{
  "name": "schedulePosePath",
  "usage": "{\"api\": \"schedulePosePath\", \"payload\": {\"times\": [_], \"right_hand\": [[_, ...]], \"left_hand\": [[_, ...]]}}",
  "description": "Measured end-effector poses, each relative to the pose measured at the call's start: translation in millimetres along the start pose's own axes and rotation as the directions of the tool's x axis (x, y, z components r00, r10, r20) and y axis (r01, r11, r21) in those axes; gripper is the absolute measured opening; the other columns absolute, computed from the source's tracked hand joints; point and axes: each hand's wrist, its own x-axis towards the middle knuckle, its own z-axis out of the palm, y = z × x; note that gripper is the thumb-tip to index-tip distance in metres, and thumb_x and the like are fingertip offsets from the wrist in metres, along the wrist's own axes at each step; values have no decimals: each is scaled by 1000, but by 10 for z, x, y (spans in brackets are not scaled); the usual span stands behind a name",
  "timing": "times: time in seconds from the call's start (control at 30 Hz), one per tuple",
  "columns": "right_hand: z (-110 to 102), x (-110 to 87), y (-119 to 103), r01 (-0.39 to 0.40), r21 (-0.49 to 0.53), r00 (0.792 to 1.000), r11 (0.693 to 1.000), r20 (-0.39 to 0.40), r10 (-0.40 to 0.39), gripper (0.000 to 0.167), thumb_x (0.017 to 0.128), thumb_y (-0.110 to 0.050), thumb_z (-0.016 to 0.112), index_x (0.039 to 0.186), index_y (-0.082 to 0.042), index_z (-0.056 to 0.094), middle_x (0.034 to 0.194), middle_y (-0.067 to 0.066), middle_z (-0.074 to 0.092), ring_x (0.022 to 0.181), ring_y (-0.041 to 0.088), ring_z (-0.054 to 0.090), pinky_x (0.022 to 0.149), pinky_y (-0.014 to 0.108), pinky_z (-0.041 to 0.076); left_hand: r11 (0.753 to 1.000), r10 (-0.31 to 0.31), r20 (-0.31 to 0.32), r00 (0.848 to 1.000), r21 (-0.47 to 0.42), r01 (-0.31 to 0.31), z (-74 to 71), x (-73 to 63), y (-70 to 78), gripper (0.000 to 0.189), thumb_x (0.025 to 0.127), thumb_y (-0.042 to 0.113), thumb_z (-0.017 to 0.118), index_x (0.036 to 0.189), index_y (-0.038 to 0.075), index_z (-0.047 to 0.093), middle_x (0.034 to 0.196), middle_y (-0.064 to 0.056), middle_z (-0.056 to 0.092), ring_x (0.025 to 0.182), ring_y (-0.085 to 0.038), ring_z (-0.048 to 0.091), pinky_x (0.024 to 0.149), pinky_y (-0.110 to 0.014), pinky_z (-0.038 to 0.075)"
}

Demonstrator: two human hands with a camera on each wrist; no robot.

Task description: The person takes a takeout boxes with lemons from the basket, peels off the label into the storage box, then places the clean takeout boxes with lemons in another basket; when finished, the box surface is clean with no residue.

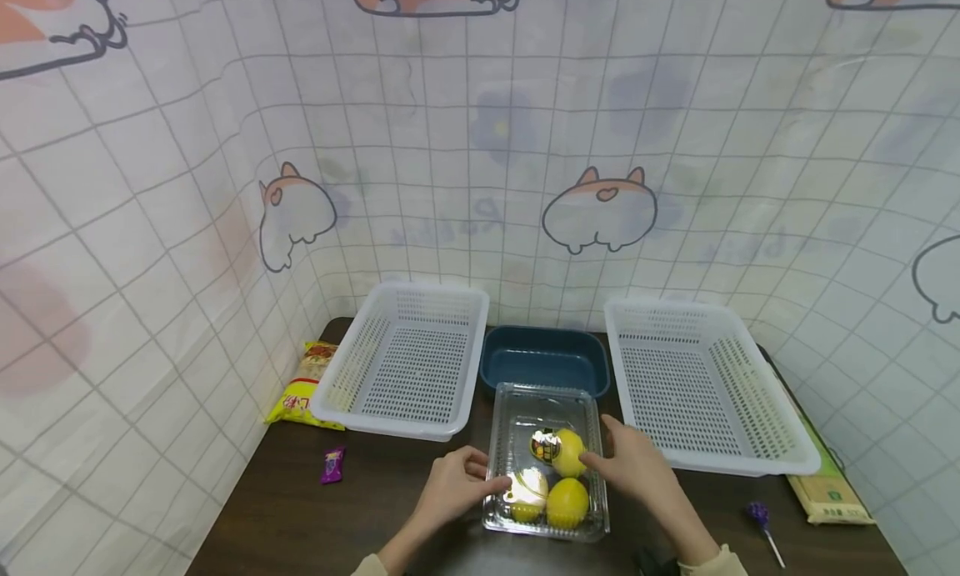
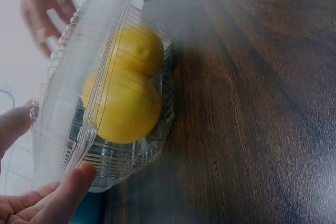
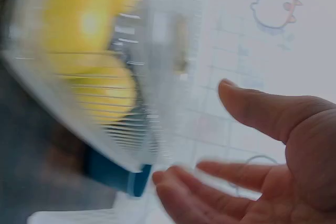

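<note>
A clear plastic clamshell box [image 1: 517, 413] with its lid over the base lies on the table, holding three yellow lemons [image 1: 567, 503]. A round dark sticker [image 1: 545, 447] shows on the lid. At the box's left side, my left hand [image 1: 453, 486] pinches the edge, thumb [image 2: 13, 127] on the lid and fingertips [image 2: 81, 177] at the rim seam. My right hand [image 1: 637, 459] hovers by the right side, thumb and fingers spread, with nothing in its grasp. A gap shows between it and the box in the right wrist view.
Behind the box sits a dark blue basin [image 1: 543, 333], between two white baskets [image 1: 480, 368] [image 1: 622, 393]. A yellow bag [image 1: 303, 388] and a purple-wrapped candy [image 1: 332, 465] lie left. On the right are a purple lollipop [image 1: 759, 513] and a flat beige-green packet [image 1: 828, 488].
</note>
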Motion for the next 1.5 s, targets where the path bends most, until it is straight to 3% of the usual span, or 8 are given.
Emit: {"api": "schedulePosePath", "payload": {"times": [0.13, 0.3, 0.47, 0.6, 0.83, 1.17, 1.37, 1.5], "right_hand": [[-118, 125, -237, 112, 14, 993, 994, -38, -111, 43, 87, -28, 75, 121, -3, 67, 94, 7, 74, 81, 16, 66, 69, 36, 56], [-97, 383, -441, 188, 15, 981, 982, 52, -189, 25, 88, -20, 75, 110, -7, 74, 95, 4, 75, 83, 14, 67, 74, 35, 58], [32, 612, -514, 175, -21, 973, 984, 158, -170, 15, 87, -15, 75, 100, -9, 76, 93, 3, 75, 77, 14, 63, 72, 33, 57], [79, 654, -515, 153, -39, 971, 988, 192, -142, 4, 85, -14, 77, 87, -12, 75, 84, 1, 72, 71, 15, 58, 66, 31, 53], [121, 636, -541, 140, -84, 973, 987, 197, -122, 11, 80, -13, 80, 76, -16, 71, 77, -2, 68, 68, 15, 55, 59, 29, 48], [124, 584, -543, 170, -107, 971, 980, 186, -148, 17, 83, -10, 77, 71, -14, 67, 69, -2, 64, 63, 15, 52, 55, 27, 42], [9, 581, -541, 175, -71, 969, 982, 191, -159, 16, 86, -11, 76, 73, -14, 66, 71, -1, 64, 63, 15, 53, 57, 27, 42], [-141, 618, -475, 189, -54, 974, 980, 137, -181, 15, 86, -11, 74, 74, -13, 65, 71, -1, 64, 62, 15, 52, 58, 26, 43]], "left_hand": [[1000, -11, -16, 1000, 15, 12, -20, -18, 1, 55, 75, 48, 83, 107, 4, 70, 88, -8, 78, 79, -16, 72, 68, -35, 58], [1000, -21, -19, 1000, 20, 21, -47, -19, -21, 54, 76, 46, 83, 108, 4, 70, 88, -9, 78, 79, -16, 72, 68, -35, 58], [1000, -15, -13, 1000, 18, 15, -36, -10, -35, 54, 76, 47, 82, 107, 5, 70, 89, -10, 78, 79, -17, 73, 68, -35, 58], [1000, -15, -9, 1000, 19, 15, -7, -12, -11, 56, 74, 50, 83, 107, 5, 70, 89, -9, 78, 79, -16, 72, 68, -34, 57], [1000, -8, -23, 1000, 22, 9, 15, -19, 8, 56, 74, 50, 83, 106, 5, 71, 88, -9, 78, 79, -16, 73, 66, -33, 57], [999, -10, -27, 1000, 36, 11, 29, -29, 9, 56, 74, 51, 82, 106, 6, 71, 86, -7, 77, 77, -14, 70, 65, -32, 56], [1000, -6, -22, 1000, 22, 6, 28, -31, 14, 55, 75, 48, 83, 107, 5, 71, 87, -9, 77, 77, -15, 70, 64, -33, 55], [1000, -1, -25, 1000, 19, 1, 37, -33, 9, 55, 75, 48, 83, 106, 5, 71, 87, -9, 77, 77, -16, 70, 64, -32, 55]]}}
